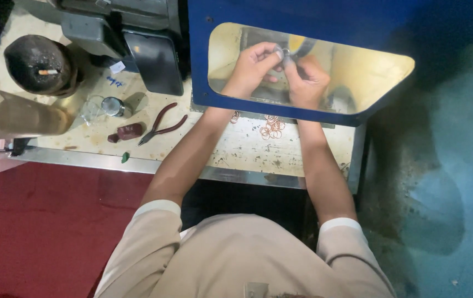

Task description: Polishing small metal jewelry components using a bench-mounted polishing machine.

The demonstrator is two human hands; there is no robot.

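Scuffed tabletop, blue guard window far side: small ring pinched between left hand and right hand, fingertips together; copper rings piled nearer, below hands.

Blue machine guard framing a yellow-lit opening. Cream bench, scuffed and speckled dark. Copper-coloured wire rings. Pliers with dark red handles. Maroon block. Small green scrap. Deep red floor mat. Beige short sleeves, white-edged. Black housing.
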